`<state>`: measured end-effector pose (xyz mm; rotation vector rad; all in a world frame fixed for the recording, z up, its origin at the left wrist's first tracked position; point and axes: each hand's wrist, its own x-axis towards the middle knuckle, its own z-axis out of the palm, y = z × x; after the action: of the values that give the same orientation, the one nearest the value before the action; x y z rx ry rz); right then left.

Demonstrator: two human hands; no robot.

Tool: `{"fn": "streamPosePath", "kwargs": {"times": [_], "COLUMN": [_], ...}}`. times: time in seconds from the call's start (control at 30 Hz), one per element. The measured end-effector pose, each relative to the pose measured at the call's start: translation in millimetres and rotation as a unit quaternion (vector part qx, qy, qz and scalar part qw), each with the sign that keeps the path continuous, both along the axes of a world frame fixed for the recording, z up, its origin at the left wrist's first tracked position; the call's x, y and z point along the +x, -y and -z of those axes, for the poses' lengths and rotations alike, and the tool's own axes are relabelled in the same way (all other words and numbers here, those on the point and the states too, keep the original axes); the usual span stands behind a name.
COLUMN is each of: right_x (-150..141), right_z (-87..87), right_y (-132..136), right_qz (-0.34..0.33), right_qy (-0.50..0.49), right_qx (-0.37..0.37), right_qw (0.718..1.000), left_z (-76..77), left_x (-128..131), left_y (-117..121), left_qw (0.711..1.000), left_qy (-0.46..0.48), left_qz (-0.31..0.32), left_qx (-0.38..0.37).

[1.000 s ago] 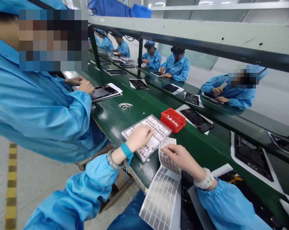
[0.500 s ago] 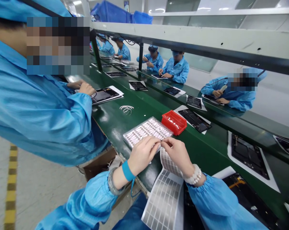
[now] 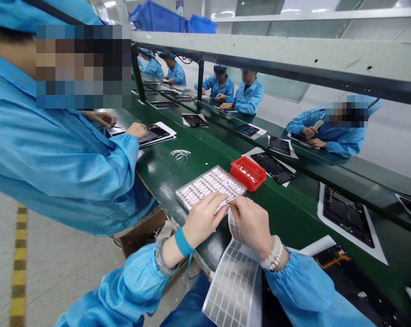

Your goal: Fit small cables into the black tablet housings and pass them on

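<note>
My left hand and my right hand meet over the near edge of the green conveyor belt. Both pinch the top end of a long sheet of grey rectangular stickers, which curls down over the edge toward my lap. Just beyond my fingers lies a clear plastic tray filled with several small metal parts. A small red bin stands to the right of the tray.
A co-worker in a blue smock stands close on my left, hands on an open tablet. More opened tablets on white sheets ride the belt. White rings lie on it. Other workers sit across. A grey shelf beam runs overhead.
My left hand left the parts tray and joined my right hand at the sticker sheet's top end. The co-worker's right hand moved onto the tablet.
</note>
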<state>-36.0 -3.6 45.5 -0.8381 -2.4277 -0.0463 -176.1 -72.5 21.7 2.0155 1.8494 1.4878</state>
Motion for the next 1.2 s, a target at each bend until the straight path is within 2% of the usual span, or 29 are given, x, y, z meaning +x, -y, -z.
{"fn": "streamPosePath", "kwargs": {"times": [0.1,0.23,0.37,0.6,0.83,0.9,0.97,1.1,1.2], "right_x": [2,7,10,14,14,15,19,39,73], "right_z": [1.1,0.9,1.6,1.5,0.1,1.0,1.4,-2.8,-11.5], "right_y": [-2,-2,-1,1,2,2,1,-5,-6], "right_qz": [-0.028,-0.048,-0.061,-0.077,-0.071,-0.067,-0.064,-0.057,-0.046], "right_qy": [0.0,-0.016,-0.024,-0.006,-0.009,-0.007,-0.019,-0.044,-0.036], "right_qx": [0.097,0.101,0.096,0.106,0.083,0.066,0.032,-0.109,-0.218], "right_qw": [0.995,0.994,0.993,0.991,0.994,0.996,0.997,0.991,0.974], "left_z": [-4.4,-7.3,-8.2,-9.4,-13.1,-14.8,-13.9,-5.7,-3.8], "left_x": [0,-3,-5,-9,-6,-5,-7,-28,-37], "left_y": [0,-2,-5,-6,-4,-4,-6,-18,-24], "left_qw": [0.998,0.99,0.983,0.985,0.986,0.986,0.988,0.996,0.994], "left_qy": [0.048,0.111,0.143,0.107,0.035,0.009,-0.009,-0.036,-0.066], "left_qz": [0.023,0.059,0.089,0.126,0.155,0.158,0.136,0.019,-0.03], "left_qx": [-0.024,-0.065,-0.075,-0.054,-0.042,-0.055,-0.067,-0.078,-0.082]}}
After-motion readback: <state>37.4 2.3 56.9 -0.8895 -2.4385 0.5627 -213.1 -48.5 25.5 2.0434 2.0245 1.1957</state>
